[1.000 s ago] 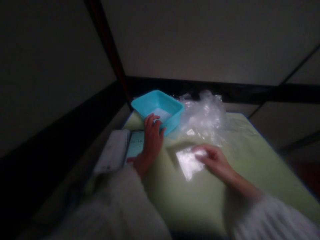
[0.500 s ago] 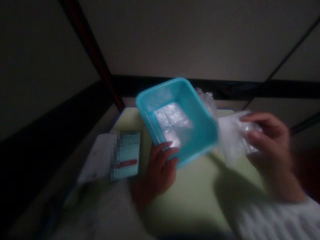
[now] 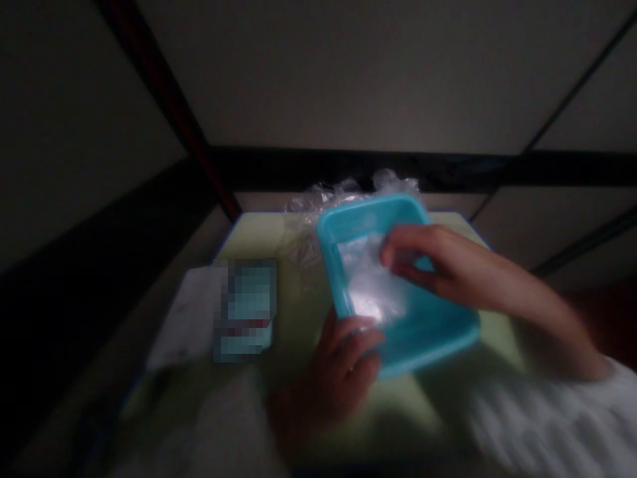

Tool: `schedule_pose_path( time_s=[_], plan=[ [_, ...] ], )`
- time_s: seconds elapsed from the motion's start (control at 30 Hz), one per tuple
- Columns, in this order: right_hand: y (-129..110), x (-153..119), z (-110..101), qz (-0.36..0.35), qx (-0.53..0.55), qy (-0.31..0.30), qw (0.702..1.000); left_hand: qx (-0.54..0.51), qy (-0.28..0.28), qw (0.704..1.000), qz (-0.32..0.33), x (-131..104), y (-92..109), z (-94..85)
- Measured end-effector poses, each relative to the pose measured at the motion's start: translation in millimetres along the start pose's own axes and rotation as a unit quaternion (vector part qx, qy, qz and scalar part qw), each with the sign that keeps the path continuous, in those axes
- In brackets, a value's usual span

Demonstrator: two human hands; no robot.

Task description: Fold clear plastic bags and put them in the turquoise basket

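Note:
A turquoise plastic basin [image 3: 432, 345] is tilted over the table, and my left hand [image 3: 348, 365] grips its near left rim with the fingers hooked inside. Clear, shiny plastic bags [image 3: 375, 292] lie flat on the bottom of the basin. My right hand [image 3: 423, 259] reaches into the basin from the right, fingers curled and pinched at the upper edge of the bags. Blur hides exactly how much plastic sits between the fingertips.
Crumpled clear plastic [image 3: 308, 219] lies behind and left of the basin on the pale yellow-green table [image 3: 263, 232]. A phone-like device [image 3: 249, 305], partly pixelated, lies at left beside a white sheet [image 3: 186, 318]. A wall [image 3: 348, 86] rises behind the table.
My right hand has brought a clear plastic bag from the right of the basin into it. The basin, in my left hand, has shifted right and lower, uncovering the crumpled plastic behind.

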State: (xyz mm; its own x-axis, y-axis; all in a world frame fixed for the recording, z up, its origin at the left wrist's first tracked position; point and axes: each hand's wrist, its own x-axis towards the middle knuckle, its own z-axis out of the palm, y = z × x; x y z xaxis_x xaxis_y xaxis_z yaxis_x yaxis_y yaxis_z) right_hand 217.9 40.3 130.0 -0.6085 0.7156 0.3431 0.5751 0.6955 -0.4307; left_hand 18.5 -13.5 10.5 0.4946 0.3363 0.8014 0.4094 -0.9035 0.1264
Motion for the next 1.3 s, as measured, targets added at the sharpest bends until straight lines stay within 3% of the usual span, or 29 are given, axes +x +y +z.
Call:
schedule_pose_path(
  time_s=[0.13, 0.33, 0.53, 0.73, 1.0, 1.17, 1.3],
  plan=[
    [12.5, 18.9, 2.7, -0.007, -0.015, -0.087, 0.996, -0.013, -0.004, 1.0, 0.018, 0.5, 2.2, -2.7],
    [27.7, 42.7, 12.6, 0.009, -0.045, -0.142, 0.989, -0.042, -0.027, 0.999, 0.023, 0.2, 3.5, -4.2],
    [47.6, 41.9, 28.2, 0.018, -0.161, -0.165, 0.973, -0.062, -0.01, 0.998, 0.018, -6.2, 1.4, 2.8],
    [50.2, 35.2, 32.9, -0.005, -0.178, -0.218, 0.96, -0.068, -0.013, 0.997, 0.016, -8.3, 0.5, 5.2],
    [53.4, 29.2, 22.6, 0.0, -0.195, -0.187, 0.963, -0.06, -0.015, 0.998, 0.006, -3.8, -0.2, 4.0],
    [41.1, 24.5, 12.9, 0.022, -0.254, -0.17, 0.952, -0.06, -0.017, 0.998, 0.007, -7.0, -1.4, 6.4],
    [31.2, 24.1, 18.9, 0.017, -0.261, -0.179, 0.948, -0.059, -0.022, 0.998, 0.011, -7.5, -0.7, 6.4]
  ],
)
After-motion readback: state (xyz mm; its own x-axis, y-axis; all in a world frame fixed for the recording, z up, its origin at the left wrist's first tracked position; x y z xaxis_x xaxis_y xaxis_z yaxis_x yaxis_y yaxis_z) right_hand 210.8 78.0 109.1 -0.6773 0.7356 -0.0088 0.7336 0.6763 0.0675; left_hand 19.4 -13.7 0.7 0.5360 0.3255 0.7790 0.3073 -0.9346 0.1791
